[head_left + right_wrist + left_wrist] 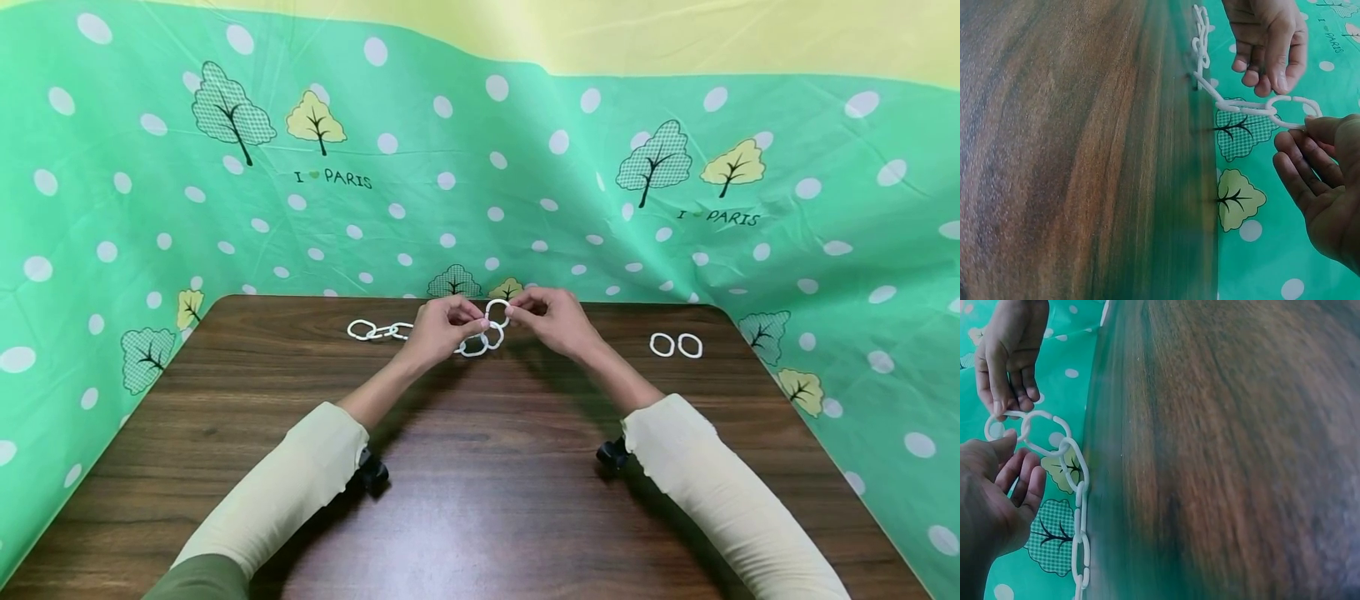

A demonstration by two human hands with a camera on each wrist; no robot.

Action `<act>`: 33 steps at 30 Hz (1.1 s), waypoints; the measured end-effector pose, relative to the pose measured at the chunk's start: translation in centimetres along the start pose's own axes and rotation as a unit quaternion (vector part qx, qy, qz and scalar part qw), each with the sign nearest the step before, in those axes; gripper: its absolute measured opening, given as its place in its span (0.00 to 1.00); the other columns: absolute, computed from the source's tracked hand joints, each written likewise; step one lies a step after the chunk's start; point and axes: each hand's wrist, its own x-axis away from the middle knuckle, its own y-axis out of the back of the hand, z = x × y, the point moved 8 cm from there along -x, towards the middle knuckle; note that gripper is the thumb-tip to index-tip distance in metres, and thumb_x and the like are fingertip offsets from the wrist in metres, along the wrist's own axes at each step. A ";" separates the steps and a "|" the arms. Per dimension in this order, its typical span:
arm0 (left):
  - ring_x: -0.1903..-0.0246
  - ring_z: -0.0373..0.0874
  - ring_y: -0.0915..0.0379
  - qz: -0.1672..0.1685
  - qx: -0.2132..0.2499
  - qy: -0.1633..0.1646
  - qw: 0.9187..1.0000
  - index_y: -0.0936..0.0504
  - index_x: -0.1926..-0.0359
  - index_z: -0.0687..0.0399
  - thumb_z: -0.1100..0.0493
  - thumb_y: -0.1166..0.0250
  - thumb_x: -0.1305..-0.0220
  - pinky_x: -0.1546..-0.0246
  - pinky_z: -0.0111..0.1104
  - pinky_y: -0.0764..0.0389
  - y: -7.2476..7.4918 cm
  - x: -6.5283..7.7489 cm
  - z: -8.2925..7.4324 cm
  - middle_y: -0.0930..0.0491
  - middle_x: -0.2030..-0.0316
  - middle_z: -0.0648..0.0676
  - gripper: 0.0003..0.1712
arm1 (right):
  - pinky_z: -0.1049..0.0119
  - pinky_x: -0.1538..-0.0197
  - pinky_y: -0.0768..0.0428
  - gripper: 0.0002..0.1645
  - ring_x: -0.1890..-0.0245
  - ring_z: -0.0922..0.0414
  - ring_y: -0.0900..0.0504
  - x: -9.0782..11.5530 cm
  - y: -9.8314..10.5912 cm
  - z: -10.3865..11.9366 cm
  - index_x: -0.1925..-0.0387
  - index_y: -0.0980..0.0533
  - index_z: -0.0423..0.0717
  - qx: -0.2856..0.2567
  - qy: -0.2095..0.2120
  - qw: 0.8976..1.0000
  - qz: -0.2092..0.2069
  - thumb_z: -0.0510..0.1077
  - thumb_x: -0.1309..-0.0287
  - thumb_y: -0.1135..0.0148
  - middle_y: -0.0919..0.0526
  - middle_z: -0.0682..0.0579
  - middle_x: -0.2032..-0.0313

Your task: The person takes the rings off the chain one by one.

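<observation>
Both hands meet over the far edge of the table at a white plastic link (497,301), the end one of a chain (384,332) of similar links. My right hand (555,321) pinches its right side between thumb and fingertips. My left hand (442,329) pinches its lower left, near where it joins the neighbouring link (1047,414). From there the chain hangs a little, then runs left along the table, partly hidden behind the left hand. The other fingers of both hands are loosely bent, as the wrist views show.
Two loose white links, one (651,344) beside the other (678,344), lie at the right on the brown wooden table (465,467). A green dotted cloth (465,200) with printed trees hangs just behind the table. A black device (372,472) sits under each wrist.
</observation>
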 end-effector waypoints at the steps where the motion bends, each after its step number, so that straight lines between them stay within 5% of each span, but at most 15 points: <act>1: 0.62 0.41 0.12 0.001 -0.002 0.002 1.000 0.07 0.56 0.56 0.57 0.20 0.28 0.59 0.29 0.18 0.0 0.0 0.0 0.05 0.60 0.56 0.07 | 0.71 0.61 0.20 0.10 0.58 0.40 0.09 0.0 0.0 0.0 0.52 0.09 0.43 0.000 0.000 1.000 -0.001 0.46 0.23 0.26 0.05 0.42 0.61; 9: 0.64 0.36 0.13 0.020 -0.005 0.008 1.000 0.07 0.58 0.54 0.56 0.18 0.31 0.60 0.29 0.19 -0.5 0.5 0.1 0.05 0.63 0.54 0.07 | 0.71 0.61 0.21 0.10 0.61 0.47 0.09 0.2 0.1 0.1 0.52 0.09 0.43 -0.010 0.000 1.000 -0.001 0.46 0.22 0.26 0.05 0.41 0.61; 17: 0.74 0.44 0.14 0.049 -0.046 0.025 0.997 0.04 0.56 0.51 0.54 0.17 0.33 0.64 0.32 0.17 -1.4 1.0 0.0 0.08 0.70 0.49 0.08 | 0.70 0.62 0.19 0.11 0.64 0.59 0.11 0.4 0.2 0.2 0.51 0.09 0.43 -0.019 -0.010 1.000 -0.004 0.47 0.23 0.26 0.05 0.42 0.62; 25: 0.70 0.38 0.22 0.082 -0.089 0.015 0.993 0.05 0.49 0.54 0.53 0.15 0.34 0.60 0.32 0.21 -2.6 0.7 0.1 0.17 0.69 0.46 0.16 | 0.68 0.61 0.16 0.11 0.64 0.60 0.09 0.2 0.5 0.0 0.51 0.09 0.44 -0.023 -0.018 0.999 -0.014 0.48 0.22 0.26 0.05 0.44 0.62; 33: 0.64 0.40 0.22 0.082 -0.098 -0.004 0.992 0.06 0.54 0.57 0.57 0.20 0.28 0.59 0.31 0.21 -2.8 0.4 -0.1 0.16 0.64 0.51 0.08 | 0.68 0.62 0.18 0.11 0.60 0.50 0.09 0.1 0.7 0.1 0.51 0.09 0.45 -0.022 -0.023 0.999 -0.020 0.48 0.22 0.26 0.05 0.43 0.61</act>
